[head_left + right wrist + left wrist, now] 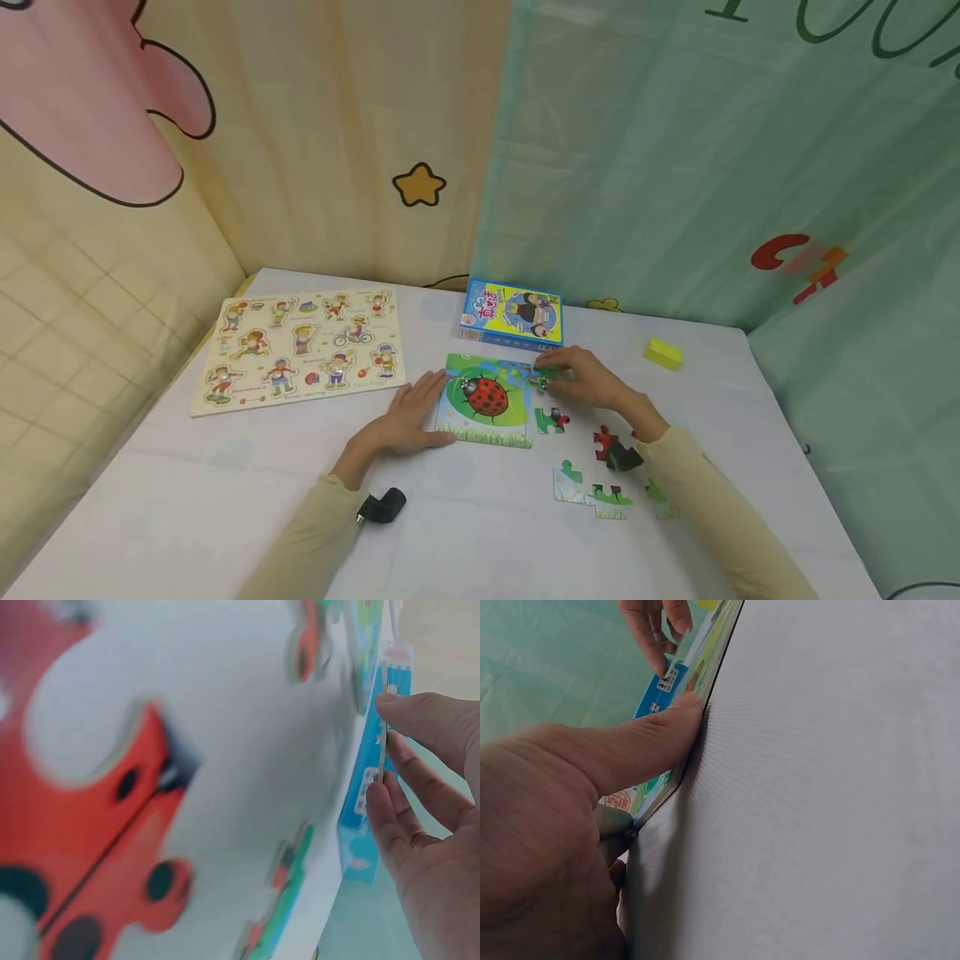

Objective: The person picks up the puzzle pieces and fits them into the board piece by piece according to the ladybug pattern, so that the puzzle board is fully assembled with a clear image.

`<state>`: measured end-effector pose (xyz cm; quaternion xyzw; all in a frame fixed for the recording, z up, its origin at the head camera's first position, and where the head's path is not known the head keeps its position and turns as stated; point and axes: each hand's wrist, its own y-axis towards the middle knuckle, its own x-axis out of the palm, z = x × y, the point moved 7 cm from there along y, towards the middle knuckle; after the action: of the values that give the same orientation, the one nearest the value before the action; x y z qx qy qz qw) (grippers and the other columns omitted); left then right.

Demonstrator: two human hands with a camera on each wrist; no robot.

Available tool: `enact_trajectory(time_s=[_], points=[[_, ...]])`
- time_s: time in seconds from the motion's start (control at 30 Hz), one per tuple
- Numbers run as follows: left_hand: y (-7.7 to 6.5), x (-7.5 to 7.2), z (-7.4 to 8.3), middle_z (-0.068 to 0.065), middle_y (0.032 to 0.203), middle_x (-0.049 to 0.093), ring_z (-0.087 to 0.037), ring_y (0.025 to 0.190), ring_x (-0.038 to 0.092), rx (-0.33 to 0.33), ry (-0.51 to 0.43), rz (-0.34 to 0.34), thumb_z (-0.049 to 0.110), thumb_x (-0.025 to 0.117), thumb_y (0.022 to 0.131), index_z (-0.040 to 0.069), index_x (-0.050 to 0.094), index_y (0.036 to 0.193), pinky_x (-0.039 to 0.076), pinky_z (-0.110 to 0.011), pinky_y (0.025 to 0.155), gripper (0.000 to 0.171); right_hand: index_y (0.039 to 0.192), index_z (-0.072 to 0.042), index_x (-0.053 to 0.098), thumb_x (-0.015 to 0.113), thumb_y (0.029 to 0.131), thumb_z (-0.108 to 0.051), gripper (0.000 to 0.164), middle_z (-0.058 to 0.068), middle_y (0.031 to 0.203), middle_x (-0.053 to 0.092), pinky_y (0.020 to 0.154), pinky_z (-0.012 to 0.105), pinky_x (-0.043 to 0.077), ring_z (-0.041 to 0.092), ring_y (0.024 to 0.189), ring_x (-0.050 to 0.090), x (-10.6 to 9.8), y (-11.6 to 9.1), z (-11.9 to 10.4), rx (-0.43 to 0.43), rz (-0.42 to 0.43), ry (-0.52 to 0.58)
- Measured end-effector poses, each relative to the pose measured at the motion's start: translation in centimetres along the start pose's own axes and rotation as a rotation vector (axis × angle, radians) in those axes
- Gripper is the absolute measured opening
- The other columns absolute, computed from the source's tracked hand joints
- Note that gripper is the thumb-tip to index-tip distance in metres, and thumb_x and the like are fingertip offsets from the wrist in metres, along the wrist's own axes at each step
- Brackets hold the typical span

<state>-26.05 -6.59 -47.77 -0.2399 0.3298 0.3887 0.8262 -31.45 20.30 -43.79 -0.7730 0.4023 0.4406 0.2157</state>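
A square ladybug picture puzzle (487,398) lies on the white table. My left hand (408,421) rests along its left side with fingers extended; in the left wrist view the thumb (649,742) presses at the puzzle's edge. Just off the puzzle's upper right corner, my right hand (581,377) pinches a green jigsaw piece (542,378). Seen from the right wrist, that piece stands edge-on between thumb and fingertips. Below this hand lies a loose piece with green and black (551,422).
More loose pieces lie to the right, including a red one (602,442) and grassy ones (611,500). A blue and yellow box (512,315) sits behind the puzzle. A board with sports figures (300,350) is at the left, a yellow block (663,354) at the right.
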Motion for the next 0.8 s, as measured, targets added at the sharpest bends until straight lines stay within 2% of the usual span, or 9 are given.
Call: enact_trajectory(time_s=[0.23, 0.47, 0.8], points=[[-0.2, -0.2, 0.1, -0.017, 0.168, 0.011, -0.037, 0.156, 0.001, 0.002, 0.009, 0.014, 0.035, 0.071, 0.092, 0.003, 0.017, 0.160, 0.001, -0.059, 0.124, 0.092, 0.126, -0.002, 0.069, 0.074, 0.090, -0.012, 0.037, 0.015, 0.134, 0.064, 0.107, 0.054, 0.044, 0.034, 0.126, 0.058, 0.3, 1.5, -1.6, -0.027, 0.014, -0.024], [-0.1, -0.1, 0.2, -0.017, 0.169, 0.009, -0.037, 0.156, 0.000, 0.000, 0.009, 0.001, 0.035, 0.070, 0.093, 0.003, 0.016, 0.160, 0.000, -0.059, 0.124, 0.092, 0.125, -0.003, 0.069, 0.075, 0.090, -0.013, 0.037, 0.013, 0.131, 0.067, 0.106, 0.049, 0.049, 0.031, 0.127, 0.059, 1.5, 3.1, -3.0, -0.051, -0.002, 0.012], [-0.1, -0.1, 0.1, -0.017, 0.169, 0.009, -0.037, 0.156, -0.001, -0.005, -0.004, -0.011, 0.036, 0.069, 0.093, 0.003, 0.015, 0.160, -0.002, -0.059, 0.124, 0.091, 0.127, -0.007, 0.069, 0.072, 0.094, -0.019, 0.036, 0.009, 0.134, 0.065, 0.112, 0.051, 0.043, 0.030, 0.131, 0.055, 3.2, 5.4, -5.1, -0.062, -0.035, -0.009]])
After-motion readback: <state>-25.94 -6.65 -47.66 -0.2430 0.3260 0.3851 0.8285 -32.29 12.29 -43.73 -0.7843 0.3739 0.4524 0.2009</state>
